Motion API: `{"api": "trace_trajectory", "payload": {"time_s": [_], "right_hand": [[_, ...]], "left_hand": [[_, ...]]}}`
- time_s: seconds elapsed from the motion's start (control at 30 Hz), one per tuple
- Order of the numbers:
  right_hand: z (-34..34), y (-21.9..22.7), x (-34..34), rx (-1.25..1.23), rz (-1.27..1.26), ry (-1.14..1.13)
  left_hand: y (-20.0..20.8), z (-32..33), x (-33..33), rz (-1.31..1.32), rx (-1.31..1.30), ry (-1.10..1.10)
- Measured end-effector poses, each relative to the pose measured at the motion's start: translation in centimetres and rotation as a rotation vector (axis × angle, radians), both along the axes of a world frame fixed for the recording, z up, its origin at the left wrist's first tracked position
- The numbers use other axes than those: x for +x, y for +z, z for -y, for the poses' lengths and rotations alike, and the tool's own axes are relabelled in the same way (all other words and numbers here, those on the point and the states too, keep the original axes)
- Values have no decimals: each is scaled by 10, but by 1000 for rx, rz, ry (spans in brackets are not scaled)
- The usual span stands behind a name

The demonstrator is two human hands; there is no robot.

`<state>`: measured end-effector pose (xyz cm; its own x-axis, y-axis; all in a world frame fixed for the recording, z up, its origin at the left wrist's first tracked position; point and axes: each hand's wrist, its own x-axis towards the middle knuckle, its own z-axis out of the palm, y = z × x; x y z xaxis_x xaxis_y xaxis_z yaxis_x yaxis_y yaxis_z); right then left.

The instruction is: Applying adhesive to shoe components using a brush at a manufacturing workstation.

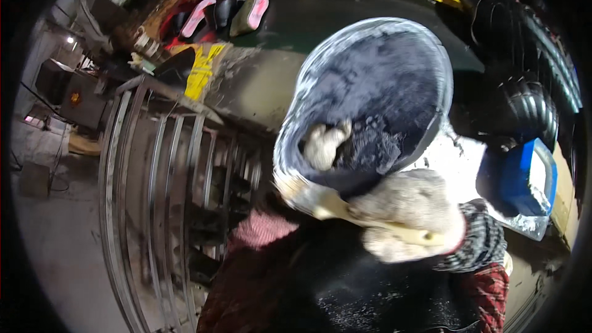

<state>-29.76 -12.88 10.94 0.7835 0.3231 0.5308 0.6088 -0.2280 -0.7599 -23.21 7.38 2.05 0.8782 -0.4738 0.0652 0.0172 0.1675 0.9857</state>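
A grey tub [449,80] with a pale, dusty rim is tilted so that its mouth faces me. Dark powder [376,148] coats its inside and lies heaped near the bottom. My right hand [410,213], in a dusty light glove, is closed around a pale wooden handle [345,208] with a hole at its end, against the tub's near side. The handle's far end is blurred at the rim. Inside the lower left of the tub shows a pale, knobby shape [324,146], perhaps glove fingers. A pinkish sleeve [262,229] leads behind the tub, hiding my left hand's grip.
Metal rack rails [157,172] stand on the left. Beyond the tub is a dark worktop [333,9] with pink-edged, shoe-like pieces [251,11] and yellow tape [203,71]. At the right sit a blue container [535,179] and dark ribbed pieces [530,108].
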Motion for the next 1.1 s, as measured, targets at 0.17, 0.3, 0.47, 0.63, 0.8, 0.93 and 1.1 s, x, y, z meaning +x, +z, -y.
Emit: {"api": "trace_trajectory", "payload": {"time_s": [0.17,0.3,0.47,0.63,0.8,0.93,1.1], "right_hand": [[81,-37,-41,-76,-495,-146],[87,-35,-80,408,-354,-648],[121,-51,-58,55,-290,-690],[139,-52,-52,99,292,-737],[115,-56,-85,-200,161,-437],[108,-32,-80,113,-149,-492],[92,-5,-74,160,-366,80]], "left_hand": [[19,-4,16,427,347,-2],[24,11,15,568,414,-34],[26,17,-7,614,440,-29],[28,34,-15,685,467,-47],[26,56,-12,799,537,-73],[40,58,-8,864,603,-73],[15,42,-24,792,519,11]]}}
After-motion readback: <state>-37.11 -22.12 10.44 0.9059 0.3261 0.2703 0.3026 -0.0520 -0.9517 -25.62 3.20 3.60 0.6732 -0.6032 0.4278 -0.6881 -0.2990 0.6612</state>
